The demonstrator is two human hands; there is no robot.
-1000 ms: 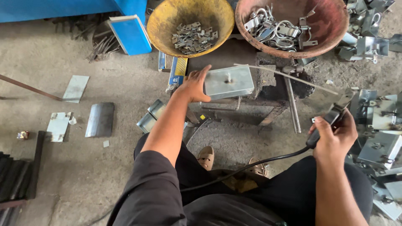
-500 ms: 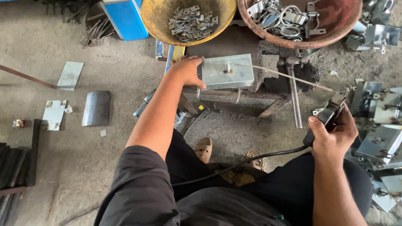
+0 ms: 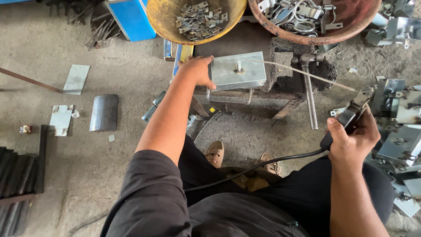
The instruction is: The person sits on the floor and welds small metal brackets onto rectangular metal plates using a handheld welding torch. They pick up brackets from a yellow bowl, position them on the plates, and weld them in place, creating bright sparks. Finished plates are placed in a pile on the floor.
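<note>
Far to my left, dark ribbed bars [image 3: 17, 175] lie stacked on the concrete floor [image 3: 87, 175]. Near them a thin rusty rod [image 3: 26, 79] slants across the ground, and flat offcuts sit about: a pale metal sheet [image 3: 76, 79], a small bracket plate [image 3: 60, 119] and a curved dark steel piece [image 3: 104, 112]. Above these a blue box [image 3: 131, 17] leans beside a yellow bowl [image 3: 166, 22] heaped with small grey metal clips [image 3: 199, 17].

My left hand [image 3: 197, 70] reaches out to the square galvanised plate [image 3: 238, 70], which lies flat on the low dark tabletop [image 3: 245, 39] just below the yellow bowl. My fingers [image 3: 209, 83] press on the plate's left edge, thumb curled at its near corner, holding it down rather than closed around it. A small stud [image 3: 237, 66] stands up from the plate's middle. Beneath the work stand my two sandalled feet [image 3: 239, 158] show between my knees.

Right of the plate, a hammer [image 3: 309, 87] leans against the stand, handle pointing toward me, and a rusty red bowl [image 3: 351, 26] holds larger shiny clamps [image 3: 298, 13].

My right hand [image 3: 351, 140] is clamped on a black electrode holder [image 3: 351, 115], its cable [image 3: 263, 164] running back across my lap and its thin welding rod [image 3: 307, 74] stretching left to the plate's right edge. Folded galvanised brackets [image 3: 399, 131] are heaped at my far right.
</note>
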